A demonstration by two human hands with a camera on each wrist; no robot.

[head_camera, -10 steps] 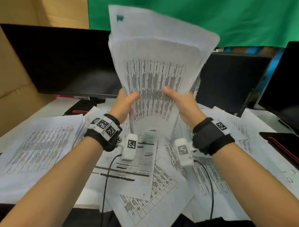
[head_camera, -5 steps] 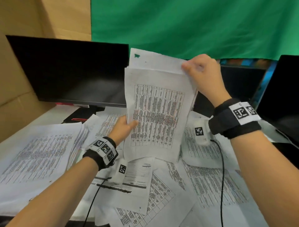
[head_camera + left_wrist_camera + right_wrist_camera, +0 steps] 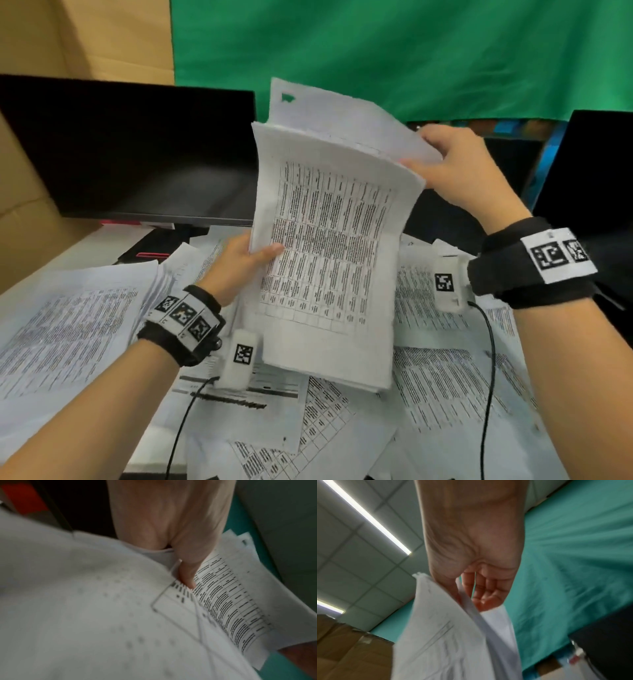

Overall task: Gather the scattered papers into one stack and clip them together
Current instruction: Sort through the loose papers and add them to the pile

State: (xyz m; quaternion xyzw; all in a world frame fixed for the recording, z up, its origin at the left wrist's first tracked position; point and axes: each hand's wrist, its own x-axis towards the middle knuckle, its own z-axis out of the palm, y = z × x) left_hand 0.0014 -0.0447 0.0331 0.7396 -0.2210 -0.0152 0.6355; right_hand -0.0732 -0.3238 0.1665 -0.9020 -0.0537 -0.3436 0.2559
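Holding the gathered sheaf of papers [image 3: 329, 246] upright above the middle of the tabletop [image 3: 78, 251], you now have its bottom edge down among the loose sheets [image 3: 445, 394] rather than lifted clear as it was a second ago. Your right hand [image 3: 459, 171] has left the lower edge and gone up to the top right corner, where its thumb and fingers [image 3: 485, 595] pinch the sheets. Your left hand [image 3: 236, 263] has stayed on the left edge, low down, thumb across the printed table and fingers [image 3: 187, 573] curled behind, pinching the sheaf. Since half a second ago the sheaf has tilted a little to the right and bowed between your two grips.

That shift suggests you are squaring the pile: one hand steadies the side while the other presses the top down so the sheets settle level. It is not square yet; a rear sheet with a small green mark [image 3: 287, 97] stands higher than the front ones.

Many printed sheets lie spread over the tabletop, including a thick pile [image 3: 68, 329] toward its left edge, so gathering looks well short of finished. You cannot see any clip in these views, so clipping is some way off.
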